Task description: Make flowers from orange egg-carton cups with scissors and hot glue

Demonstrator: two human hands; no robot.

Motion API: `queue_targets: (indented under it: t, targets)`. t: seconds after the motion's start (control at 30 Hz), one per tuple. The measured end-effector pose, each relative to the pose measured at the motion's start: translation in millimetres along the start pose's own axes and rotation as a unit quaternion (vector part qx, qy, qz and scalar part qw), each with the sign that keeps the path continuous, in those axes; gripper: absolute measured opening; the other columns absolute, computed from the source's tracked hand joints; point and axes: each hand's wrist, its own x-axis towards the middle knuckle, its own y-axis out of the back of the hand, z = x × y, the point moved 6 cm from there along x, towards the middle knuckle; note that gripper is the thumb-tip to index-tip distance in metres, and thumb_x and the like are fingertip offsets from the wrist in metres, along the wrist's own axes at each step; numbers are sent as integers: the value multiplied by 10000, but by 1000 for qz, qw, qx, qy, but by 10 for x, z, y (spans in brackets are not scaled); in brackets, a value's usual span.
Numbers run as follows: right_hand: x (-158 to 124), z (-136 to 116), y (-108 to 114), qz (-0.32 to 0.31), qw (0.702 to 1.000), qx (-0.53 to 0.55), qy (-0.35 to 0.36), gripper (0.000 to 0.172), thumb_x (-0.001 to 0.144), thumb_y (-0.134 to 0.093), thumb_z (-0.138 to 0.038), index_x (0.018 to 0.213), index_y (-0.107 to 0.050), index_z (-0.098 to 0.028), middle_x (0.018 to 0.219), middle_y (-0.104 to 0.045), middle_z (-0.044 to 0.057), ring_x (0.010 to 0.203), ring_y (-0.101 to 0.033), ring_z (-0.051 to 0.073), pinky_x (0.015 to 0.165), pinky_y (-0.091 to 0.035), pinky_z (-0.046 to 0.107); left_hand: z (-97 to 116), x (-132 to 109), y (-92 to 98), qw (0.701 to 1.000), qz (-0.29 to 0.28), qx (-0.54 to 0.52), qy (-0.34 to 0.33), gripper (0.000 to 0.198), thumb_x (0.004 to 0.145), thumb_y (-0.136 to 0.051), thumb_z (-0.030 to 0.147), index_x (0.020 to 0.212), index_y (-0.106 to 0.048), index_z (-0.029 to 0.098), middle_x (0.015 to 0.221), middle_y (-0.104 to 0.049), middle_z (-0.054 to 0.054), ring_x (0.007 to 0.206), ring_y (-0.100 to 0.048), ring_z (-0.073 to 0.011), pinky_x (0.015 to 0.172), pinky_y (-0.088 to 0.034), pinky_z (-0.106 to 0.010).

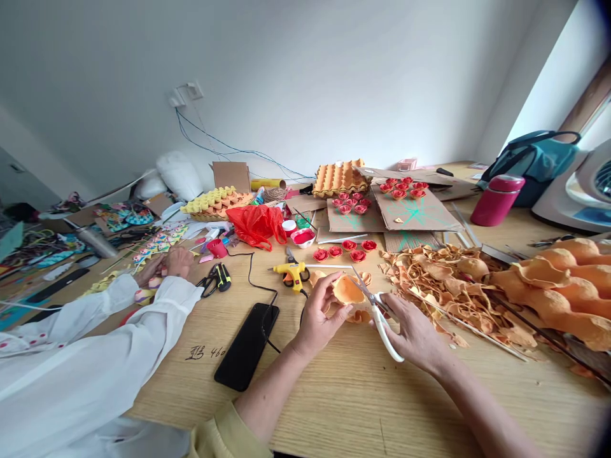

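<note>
In my left hand (321,319) is an orange egg-carton cup (347,290), pinched by its side with the hollow facing up. My right hand (414,332) grips white-handled scissors (387,334), whose blades reach to the cup's right rim. More cut orange cup pieces (359,316) lie on the table just under and behind my hands. A yellow glue gun (292,273) rests to the left of the cup. Just beyond are several red painted paper flowers (357,255), made of similar cups.
Orange scraps (449,280) pile up on the right beside stacked egg trays (568,286). A black phone (247,346) lies at left. A co-worker's white sleeves (162,318) reach in from the left. Cardboard sheets (420,213) with flowers and a pink bottle (498,200) stand behind.
</note>
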Motion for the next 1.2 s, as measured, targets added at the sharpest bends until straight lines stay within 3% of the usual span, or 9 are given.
queue_targets:
  t: [0.23, 0.63, 1.2]
  targets:
    - [8, -30, 0, -16, 1000, 10, -6, 198, 948, -558, -421, 906, -496, -238, 878, -653, 45, 800, -615, 223, 732, -464, 341, 34, -10, -10, 997, -22, 66, -27, 513, 856, -717, 217, 1339, -545, 237, 1280, -634, -107, 1173, -647, -228, 994, -559, -331]
    - [2, -38, -8, -6, 999, -29, 15, 247, 944, -555, -393, 799, -422, -243, 725, -585, -6, 658, -537, 177, 670, -394, 315, 34, -5, -48, 999, -32, 16, 1, 488, 817, -738, 199, 1276, -574, 218, 1262, -650, -105, 1143, -670, -213, 1000, -560, -328]
    - [-16, -31, 9, 9, 999, -49, -5, 319, 959, -494, -441, 719, -393, -255, 603, -541, -16, 551, -490, 159, 560, -354, 285, -17, -10, 3, 997, -13, -60, 53, 469, 875, -713, 369, 1274, -539, 195, 1262, -645, -121, 1176, -655, -237, 1014, -552, -353]
